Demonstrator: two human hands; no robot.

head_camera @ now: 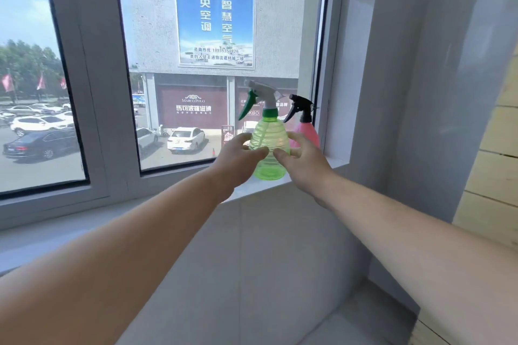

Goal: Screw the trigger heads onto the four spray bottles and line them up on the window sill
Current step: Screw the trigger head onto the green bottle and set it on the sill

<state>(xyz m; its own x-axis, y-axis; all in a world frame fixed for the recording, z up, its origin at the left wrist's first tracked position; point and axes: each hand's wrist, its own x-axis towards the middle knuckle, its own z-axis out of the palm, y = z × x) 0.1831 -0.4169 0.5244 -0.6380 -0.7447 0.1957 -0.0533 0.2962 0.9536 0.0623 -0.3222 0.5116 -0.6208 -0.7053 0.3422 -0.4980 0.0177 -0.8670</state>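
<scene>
A clear green spray bottle (268, 145) stands upright on the white window sill (260, 186), with a white and green trigger head (262, 98) on its neck. My left hand (241, 158) cups its left side and my right hand (304, 159) its right side, fingers and thumbs touching the ribbed body. Just behind it to the right, against the window frame, stands a pink spray bottle (307, 133) with a black trigger head (301, 106).
The window glass (196, 78) and its grey frame rise right behind the bottles. A grey wall corner (392, 92) closes the sill on the right. The sill stretches away to the left (56, 235). Pale wooden boards (493, 148) stand at the far right.
</scene>
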